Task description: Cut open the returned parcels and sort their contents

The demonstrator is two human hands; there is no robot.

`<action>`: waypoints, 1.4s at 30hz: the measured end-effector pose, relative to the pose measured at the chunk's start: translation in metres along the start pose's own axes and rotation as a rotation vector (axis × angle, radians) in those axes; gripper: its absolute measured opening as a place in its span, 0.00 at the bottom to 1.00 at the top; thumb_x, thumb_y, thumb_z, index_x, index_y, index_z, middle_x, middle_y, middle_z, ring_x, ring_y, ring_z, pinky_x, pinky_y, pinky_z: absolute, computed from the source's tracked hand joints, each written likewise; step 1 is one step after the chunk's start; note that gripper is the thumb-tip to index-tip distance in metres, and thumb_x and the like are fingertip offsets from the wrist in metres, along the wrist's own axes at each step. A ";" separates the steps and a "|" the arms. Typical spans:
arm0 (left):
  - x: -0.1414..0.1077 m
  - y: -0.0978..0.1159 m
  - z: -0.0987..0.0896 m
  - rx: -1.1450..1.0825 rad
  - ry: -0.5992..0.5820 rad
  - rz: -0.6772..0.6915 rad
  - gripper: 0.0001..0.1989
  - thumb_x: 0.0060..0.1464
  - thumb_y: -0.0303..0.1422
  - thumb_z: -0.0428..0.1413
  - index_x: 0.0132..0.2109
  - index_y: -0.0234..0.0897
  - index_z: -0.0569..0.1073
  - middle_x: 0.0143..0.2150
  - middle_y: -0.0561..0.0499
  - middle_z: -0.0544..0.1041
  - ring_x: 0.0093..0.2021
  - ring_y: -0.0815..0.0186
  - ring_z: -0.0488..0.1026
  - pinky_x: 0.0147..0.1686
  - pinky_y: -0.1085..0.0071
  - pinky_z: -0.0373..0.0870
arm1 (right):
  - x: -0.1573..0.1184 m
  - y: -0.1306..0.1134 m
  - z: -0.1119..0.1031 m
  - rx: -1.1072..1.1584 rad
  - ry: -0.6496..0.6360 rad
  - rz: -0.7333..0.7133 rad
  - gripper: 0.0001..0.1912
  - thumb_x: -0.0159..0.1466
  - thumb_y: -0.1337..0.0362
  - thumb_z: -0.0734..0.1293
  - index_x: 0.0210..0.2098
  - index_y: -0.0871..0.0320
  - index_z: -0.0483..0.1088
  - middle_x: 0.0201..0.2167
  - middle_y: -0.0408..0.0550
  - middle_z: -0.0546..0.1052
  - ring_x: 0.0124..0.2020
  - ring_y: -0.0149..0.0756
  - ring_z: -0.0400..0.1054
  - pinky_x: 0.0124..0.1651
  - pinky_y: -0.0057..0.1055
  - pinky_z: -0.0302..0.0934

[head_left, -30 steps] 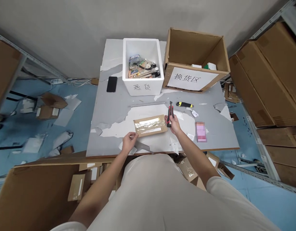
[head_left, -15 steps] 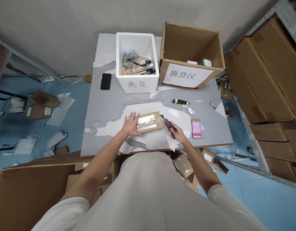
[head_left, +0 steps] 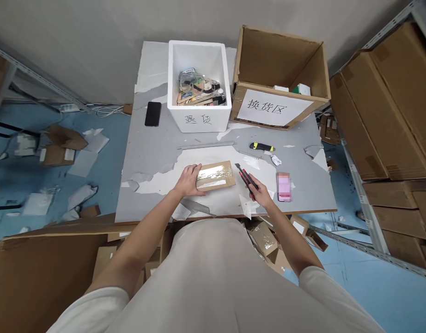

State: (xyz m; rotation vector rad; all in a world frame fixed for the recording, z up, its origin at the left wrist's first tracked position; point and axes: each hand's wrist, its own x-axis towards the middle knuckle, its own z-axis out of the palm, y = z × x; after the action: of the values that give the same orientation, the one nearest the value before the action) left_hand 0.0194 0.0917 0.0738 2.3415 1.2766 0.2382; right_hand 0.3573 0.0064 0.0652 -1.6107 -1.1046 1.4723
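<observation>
A small flat cardboard box (head_left: 218, 178), with shiny clear tape along its top, lies on the table in front of me. My left hand (head_left: 189, 181) grips its left end, fingers on the far side and thumb at the near side. In my right hand (head_left: 259, 192) is a black and red utility knife (head_left: 246, 175), its tip pointing up and left. The blade end stays just right of the box, apart from it. A pink-screened phone (head_left: 284, 187) lies right of that hand, and a black and yellow cutter (head_left: 262, 146) lies farther back.
At the back stand a white foam box (head_left: 201, 119) holding assorted goods and a larger open carton (head_left: 285, 108) with a handwritten label. A black phone (head_left: 153, 114) lies at the left. Torn grey covering and paper scraps mark the table (head_left: 140, 152). Stacked cartons (head_left: 389, 111) line the right.
My right hand has drawn the knife slightly right, away from the box's end. The spread fingers of my left hand have closed in around the box's left end.
</observation>
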 end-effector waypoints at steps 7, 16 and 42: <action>0.000 0.000 0.000 -0.004 -0.015 -0.023 0.64 0.26 0.53 0.66 0.67 0.31 0.49 0.60 0.34 0.59 0.60 0.40 0.56 0.60 0.48 0.54 | 0.006 0.000 0.006 0.022 -0.030 0.031 0.39 0.59 0.47 0.65 0.66 0.54 0.54 0.35 0.47 0.75 0.16 0.23 0.60 0.14 0.24 0.55; 0.000 -0.002 0.001 -0.024 -0.012 -0.026 0.63 0.26 0.53 0.66 0.67 0.31 0.49 0.59 0.34 0.59 0.58 0.41 0.56 0.60 0.48 0.54 | 0.006 -0.006 -0.002 0.006 -0.100 0.033 0.40 0.60 0.48 0.65 0.67 0.57 0.53 0.33 0.47 0.75 0.15 0.23 0.59 0.14 0.24 0.55; 0.003 -0.008 0.006 -0.016 -0.052 -0.014 0.63 0.26 0.50 0.66 0.67 0.31 0.50 0.56 0.36 0.61 0.57 0.42 0.57 0.59 0.50 0.55 | -0.035 -0.019 -0.053 -0.204 -0.249 0.124 0.33 0.58 0.53 0.68 0.62 0.52 0.63 0.25 0.41 0.74 0.15 0.25 0.58 0.18 0.26 0.56</action>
State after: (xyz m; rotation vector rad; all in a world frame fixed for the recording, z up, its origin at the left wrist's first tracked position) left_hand 0.0172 0.0960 0.0647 2.3096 1.2610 0.1816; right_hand 0.4069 -0.0143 0.1038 -1.6925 -1.3517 1.7246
